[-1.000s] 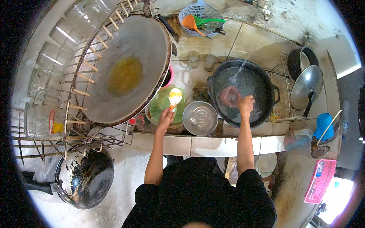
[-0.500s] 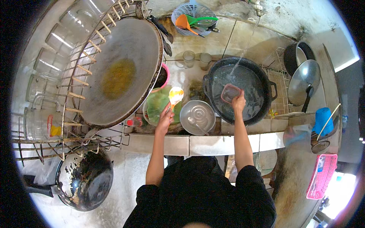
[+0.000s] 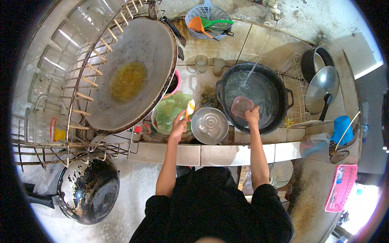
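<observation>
My left hand [image 3: 177,128] is closed around the handle of an orange spoon [image 3: 190,106]. Its rounded, brightly lit head points up, with whitish and yellow patches. In my right hand [image 3: 253,116] I grip the edge of a small pink see-through square container [image 3: 240,105], over the water in a black two-handled basin [image 3: 289,98]. A thin stream from the tap [image 3: 276,15] runs into that basin. Between my hands stands a metal bowl [image 3: 197,125] with a spoon lying in it. A green leaf-shaped dish [image 3: 168,106] lies behind my left hand.
Two glasses [image 3: 201,64] stand at the back. A blue basket [image 3: 190,12] of utensils hangs on the wall. To the left, a wire rack [image 3: 73,107] holds glass mugs and a large pan [image 3: 156,52]. A lid [image 3: 320,91] and pot lean at the right, beyond a blue cup [image 3: 342,128].
The spoon in my left hand has turned so its head appears narrower, and that hand moved slightly right. The pink container has shifted a little left and nearer, tilting differently.
</observation>
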Tool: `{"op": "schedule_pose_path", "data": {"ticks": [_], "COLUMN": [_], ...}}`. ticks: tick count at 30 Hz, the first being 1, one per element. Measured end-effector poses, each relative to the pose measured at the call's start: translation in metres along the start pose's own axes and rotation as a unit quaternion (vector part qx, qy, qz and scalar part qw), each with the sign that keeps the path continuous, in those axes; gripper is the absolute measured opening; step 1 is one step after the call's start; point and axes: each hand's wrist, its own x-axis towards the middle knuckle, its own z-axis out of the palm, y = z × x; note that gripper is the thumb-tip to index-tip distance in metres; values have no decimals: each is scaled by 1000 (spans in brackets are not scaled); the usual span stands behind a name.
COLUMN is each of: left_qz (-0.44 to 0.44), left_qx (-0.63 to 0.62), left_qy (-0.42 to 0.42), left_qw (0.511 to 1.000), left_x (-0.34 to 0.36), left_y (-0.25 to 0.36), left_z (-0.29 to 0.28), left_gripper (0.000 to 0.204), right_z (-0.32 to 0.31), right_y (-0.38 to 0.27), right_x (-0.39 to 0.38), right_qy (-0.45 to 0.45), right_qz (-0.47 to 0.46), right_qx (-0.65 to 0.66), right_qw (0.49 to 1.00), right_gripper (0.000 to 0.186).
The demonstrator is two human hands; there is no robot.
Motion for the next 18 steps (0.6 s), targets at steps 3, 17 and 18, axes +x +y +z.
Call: {"op": "schedule_pose_path", "data": {"ticks": [3, 17, 18], "left_qz": [-35, -98, -102], "left_qx": [-41, -284, -270], "left_qy": [10, -46, -33], "left_qw": [999, 953, 957], "left_x": [4, 25, 26], "left_y": [-2, -23, -21], "left_z": [9, -8, -7], "left_gripper": [46, 11, 9], "right_z": [-3, -6, -4], "right_y": [0, -174, -181], "right_x": [8, -82, -90], "right_qy": [-103, -150, -151], "right_qz": [20, -116, -126], "right_qx": [190, 204, 196], "right_qw": [976, 961, 961], "right_gripper": [36, 32, 33]}}
